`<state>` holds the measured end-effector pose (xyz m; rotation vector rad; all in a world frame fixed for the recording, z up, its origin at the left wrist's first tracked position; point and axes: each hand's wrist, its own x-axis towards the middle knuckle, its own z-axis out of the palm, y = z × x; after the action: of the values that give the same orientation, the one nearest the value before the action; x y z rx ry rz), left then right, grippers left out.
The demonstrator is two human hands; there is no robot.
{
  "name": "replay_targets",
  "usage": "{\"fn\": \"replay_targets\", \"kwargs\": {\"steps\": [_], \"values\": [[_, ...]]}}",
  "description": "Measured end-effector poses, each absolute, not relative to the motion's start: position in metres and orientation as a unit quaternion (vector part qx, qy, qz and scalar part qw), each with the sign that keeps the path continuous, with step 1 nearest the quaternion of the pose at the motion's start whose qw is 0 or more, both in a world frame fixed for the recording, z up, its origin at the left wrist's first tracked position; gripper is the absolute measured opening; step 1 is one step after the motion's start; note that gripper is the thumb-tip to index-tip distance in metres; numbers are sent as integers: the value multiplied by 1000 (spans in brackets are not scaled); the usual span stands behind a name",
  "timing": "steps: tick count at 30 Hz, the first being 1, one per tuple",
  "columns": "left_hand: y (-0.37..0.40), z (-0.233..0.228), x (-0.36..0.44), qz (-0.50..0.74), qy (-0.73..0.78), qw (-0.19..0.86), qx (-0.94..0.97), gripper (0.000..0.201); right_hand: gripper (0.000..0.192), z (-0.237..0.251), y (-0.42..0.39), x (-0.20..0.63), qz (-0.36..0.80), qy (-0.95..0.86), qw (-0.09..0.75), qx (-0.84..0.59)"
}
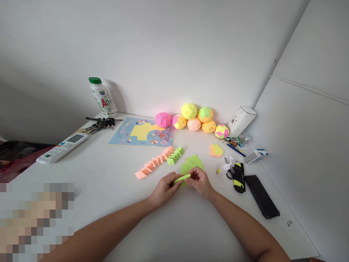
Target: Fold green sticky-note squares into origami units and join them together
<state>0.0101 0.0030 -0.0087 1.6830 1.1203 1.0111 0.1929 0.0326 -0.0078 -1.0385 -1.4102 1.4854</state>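
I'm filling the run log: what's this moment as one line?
left hand: pinching green paper strip | right hand: pinching same strip | beside: row of folded paper units, green paper squares

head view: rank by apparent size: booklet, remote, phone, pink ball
1. booklet
2. remote and phone: look alike in length, so no ranking; the phone is nearer the camera.
3. pink ball
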Motion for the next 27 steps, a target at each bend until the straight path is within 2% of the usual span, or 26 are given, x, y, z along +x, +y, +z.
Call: {"fn": "replay_targets", "kwargs": {"steps": [14,27], "values": [[3,-6,11,395,453,430,674,28,19,-10,36,195,566,-596,412,-392],[2,-5,10,394,449,445,667,28,16,-11,37,195,565,-601,419,-380]]}}
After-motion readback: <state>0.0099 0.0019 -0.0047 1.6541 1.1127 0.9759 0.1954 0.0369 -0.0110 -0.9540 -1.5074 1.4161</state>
